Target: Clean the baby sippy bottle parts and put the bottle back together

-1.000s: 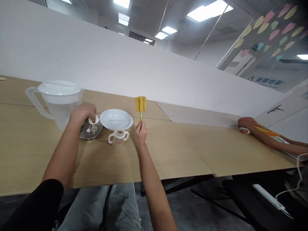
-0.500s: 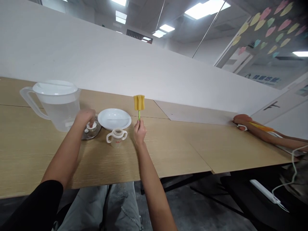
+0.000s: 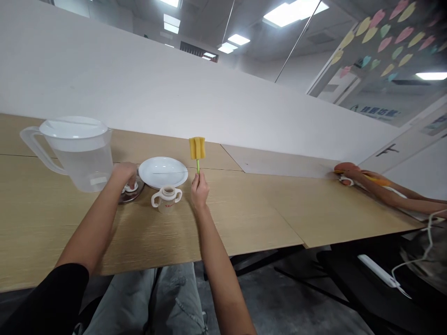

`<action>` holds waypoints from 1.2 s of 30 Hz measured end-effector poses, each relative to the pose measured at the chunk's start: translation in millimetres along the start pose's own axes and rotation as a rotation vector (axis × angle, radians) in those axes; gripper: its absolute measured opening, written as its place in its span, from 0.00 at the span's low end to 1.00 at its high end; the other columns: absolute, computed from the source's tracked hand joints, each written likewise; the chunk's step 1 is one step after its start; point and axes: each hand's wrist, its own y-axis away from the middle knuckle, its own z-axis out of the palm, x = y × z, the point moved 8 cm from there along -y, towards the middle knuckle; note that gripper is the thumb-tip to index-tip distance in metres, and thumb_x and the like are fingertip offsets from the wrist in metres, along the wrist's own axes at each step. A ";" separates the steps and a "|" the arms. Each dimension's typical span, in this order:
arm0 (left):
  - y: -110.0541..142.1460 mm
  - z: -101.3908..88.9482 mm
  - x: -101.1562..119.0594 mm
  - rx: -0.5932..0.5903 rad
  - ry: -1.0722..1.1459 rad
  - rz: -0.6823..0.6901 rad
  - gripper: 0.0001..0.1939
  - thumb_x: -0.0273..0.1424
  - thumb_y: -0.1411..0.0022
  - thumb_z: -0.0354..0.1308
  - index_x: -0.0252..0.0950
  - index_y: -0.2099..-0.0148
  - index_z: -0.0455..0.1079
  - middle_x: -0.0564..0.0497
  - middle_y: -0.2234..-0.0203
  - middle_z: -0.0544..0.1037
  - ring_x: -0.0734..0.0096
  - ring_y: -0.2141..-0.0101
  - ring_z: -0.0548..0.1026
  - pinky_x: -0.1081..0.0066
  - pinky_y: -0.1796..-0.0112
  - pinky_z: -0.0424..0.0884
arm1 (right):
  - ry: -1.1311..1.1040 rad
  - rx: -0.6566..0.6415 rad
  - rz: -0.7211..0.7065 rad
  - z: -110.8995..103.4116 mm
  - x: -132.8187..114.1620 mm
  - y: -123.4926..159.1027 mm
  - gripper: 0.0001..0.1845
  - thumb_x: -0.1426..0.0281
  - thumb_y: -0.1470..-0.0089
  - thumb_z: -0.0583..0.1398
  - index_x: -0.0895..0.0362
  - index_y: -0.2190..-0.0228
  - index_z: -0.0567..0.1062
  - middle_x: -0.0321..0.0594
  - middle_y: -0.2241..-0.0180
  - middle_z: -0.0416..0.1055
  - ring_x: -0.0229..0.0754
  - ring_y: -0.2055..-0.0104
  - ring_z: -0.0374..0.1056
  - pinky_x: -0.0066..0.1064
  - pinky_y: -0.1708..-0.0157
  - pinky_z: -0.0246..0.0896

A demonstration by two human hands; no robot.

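Note:
A yellow sponge bottle brush [image 3: 197, 149] stands upright in my right hand [image 3: 200, 190], its fingers closed round the green handle. My left hand [image 3: 125, 173], slightly blurred, reaches down over a round metal tray [image 3: 131, 197]. Its fingers are closed on a small white cap-like piece [image 3: 130, 186] on that tray, partly hidden by the hand. Between my hands a baby bottle [image 3: 166, 200] with two white handles and red marking sits open-topped on the table. Just behind the bottle lies a white plate [image 3: 163, 172].
A lidded clear plastic pitcher [image 3: 84, 160] stands left of the tray, close to my left forearm. The wooden table [image 3: 244, 214] runs along a white partition [image 3: 181, 97]. At the far right another person's arms [image 3: 387, 190] rest over the table with orange and white items.
The whole view has shifted slightly, so things appear a little further left. My left hand stays at the tray, and my right hand still holds the brush upright.

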 end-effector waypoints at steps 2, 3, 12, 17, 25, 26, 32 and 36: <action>1.9 6.2 -1.1 -0.105 -0.074 -0.048 0.24 0.40 0.76 0.76 0.34 0.84 0.65 0.51 0.91 0.62 0.45 0.67 0.77 0.54 0.67 0.69 | 0.003 0.002 0.002 0.4 0.5 0.3 0.31 0.56 0.33 0.41 0.63 0.51 0.74 0.46 0.71 0.75 0.42 0.72 0.70 0.31 0.70 0.64; 3.8 9.1 -2.1 -0.166 -0.118 -0.076 0.24 0.40 0.75 0.76 0.34 0.83 0.65 0.51 0.91 0.63 0.45 0.67 0.77 0.55 0.66 0.68 | 0.003 -0.002 0.004 0.7 0.7 0.5 0.31 0.56 0.33 0.42 0.63 0.51 0.74 0.46 0.71 0.75 0.42 0.72 0.71 0.31 0.69 0.64; 9.4 16.5 -0.1 -0.285 -0.286 -0.121 0.23 0.33 0.73 0.76 0.33 0.84 0.62 0.52 0.90 0.65 0.48 0.63 0.78 0.61 0.65 0.68 | 0.034 -0.040 0.012 3.3 2.2 0.6 0.31 0.58 0.32 0.41 0.64 0.50 0.73 0.46 0.72 0.75 0.43 0.72 0.70 0.30 0.70 0.63; 22.0 -14.6 14.3 -0.193 -0.346 -0.116 0.20 0.35 0.67 0.74 0.32 0.79 0.66 0.45 0.81 0.75 0.45 0.62 0.78 0.60 0.64 0.70 | 0.068 -0.048 0.009 6.2 4.2 0.3 0.29 0.60 0.32 0.41 0.65 0.49 0.73 0.48 0.70 0.75 0.42 0.71 0.71 0.29 0.69 0.63; 73.6 -42.6 116.4 -0.239 -0.139 0.287 0.37 0.56 0.46 0.53 0.36 0.43 0.71 0.42 0.45 0.75 0.54 0.49 0.74 0.67 0.52 0.67 | 0.122 -0.105 0.008 9.0 1.0 -0.4 0.27 0.64 0.32 0.42 0.64 0.47 0.71 0.49 0.66 0.77 0.43 0.69 0.72 0.28 0.69 0.63; 77.6 -34.3 127.2 -0.268 -0.147 0.324 0.39 0.56 0.49 0.55 0.36 0.41 0.70 0.42 0.44 0.74 0.53 0.48 0.73 0.67 0.52 0.67 | 0.122 -0.111 0.006 9.2 0.8 -0.5 0.27 0.64 0.32 0.42 0.64 0.47 0.71 0.49 0.66 0.77 0.42 0.69 0.72 0.28 0.69 0.63; 80.3 17.9 150.2 -0.376 -0.275 0.353 0.34 0.44 0.60 0.66 0.36 0.49 0.73 0.42 0.55 0.80 0.52 0.57 0.76 0.67 0.61 0.69 | 0.114 -0.123 0.020 9.8 4.0 -0.6 0.28 0.63 0.32 0.41 0.65 0.48 0.71 0.46 0.71 0.75 0.42 0.72 0.70 0.28 0.70 0.61; 79.0 24.3 158.8 -0.365 -0.272 0.453 0.24 0.37 0.59 0.66 0.37 0.57 0.75 0.46 0.62 0.80 0.57 0.61 0.77 0.69 0.63 0.68 | 0.040 -0.121 0.052 8.2 3.5 -0.3 0.28 0.61 0.33 0.42 0.65 0.48 0.71 0.46 0.71 0.74 0.41 0.72 0.69 0.28 0.70 0.61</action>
